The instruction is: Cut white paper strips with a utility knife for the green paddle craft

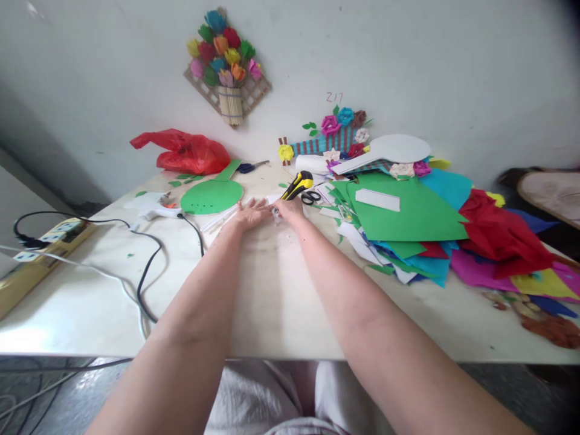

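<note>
Yellow-black cutter (296,186) is grasped by right fingers (281,207), while left fingers (260,208) lie spread.

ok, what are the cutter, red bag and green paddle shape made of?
Yellow-and-black cutter: probably moulded plastic; smooth, solid-coloured body.
Red bag: likely thin plastic film; glossy, translucent, wrinkled.
Green paddle shape: card or foam sheet, can't tell which; matte, flat, evenly coloured.

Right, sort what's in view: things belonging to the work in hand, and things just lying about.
Apparently in use: yellow-black cutter in the right hand; probably the white strips beside the left hand.

Seemingly lying about: red plastic bag; scissors beside it; green paddle shape; white glue gun; crumpled red sheet.
</note>
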### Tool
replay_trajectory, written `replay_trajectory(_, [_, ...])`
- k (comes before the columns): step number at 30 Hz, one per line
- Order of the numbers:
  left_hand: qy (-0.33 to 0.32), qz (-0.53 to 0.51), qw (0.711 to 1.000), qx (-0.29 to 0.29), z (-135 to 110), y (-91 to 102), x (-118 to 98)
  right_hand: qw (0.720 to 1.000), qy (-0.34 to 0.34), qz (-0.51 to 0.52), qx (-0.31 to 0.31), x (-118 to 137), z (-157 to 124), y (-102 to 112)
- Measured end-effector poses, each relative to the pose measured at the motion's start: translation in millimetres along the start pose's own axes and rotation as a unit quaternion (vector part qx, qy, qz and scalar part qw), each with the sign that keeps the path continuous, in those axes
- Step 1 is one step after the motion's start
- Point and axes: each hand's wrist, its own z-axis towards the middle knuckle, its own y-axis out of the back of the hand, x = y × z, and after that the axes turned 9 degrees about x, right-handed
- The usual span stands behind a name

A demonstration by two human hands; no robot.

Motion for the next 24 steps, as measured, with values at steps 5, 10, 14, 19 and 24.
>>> replay_trajectory(5, [-0.007,0.013,1.0,-0.019,2.7,-4.3,5.3,1.0,0.001,0.005,0.006,0.1,-0.8,-0.1])
replay_trajectory(10, [0.012,0.026,0.999,-0.032,-0.6,-6.9,0.8,1.0,0.001,0.004,0.005,-0.1,-1.6,0.1])
replay_trajectory(14, [0.017,0.027,0.999,-0.045,-0.6,-7.3,-1.5,1.0,0.005,0.014,0.006,-1.7,-0.5,-0.3])
replay_trajectory(19, [0.019,0.028,0.998,-0.048,3.3,-8.3,0.4,1.0,0.005,0.021,0.007,-0.7,-2.1,1.2])
replay_trajectory(24, [0.02,0.025,0.998,-0.049,2.5,-8.3,0.2,0.999,-0.004,0.033,0.015,1.9,-4.4,3.0])
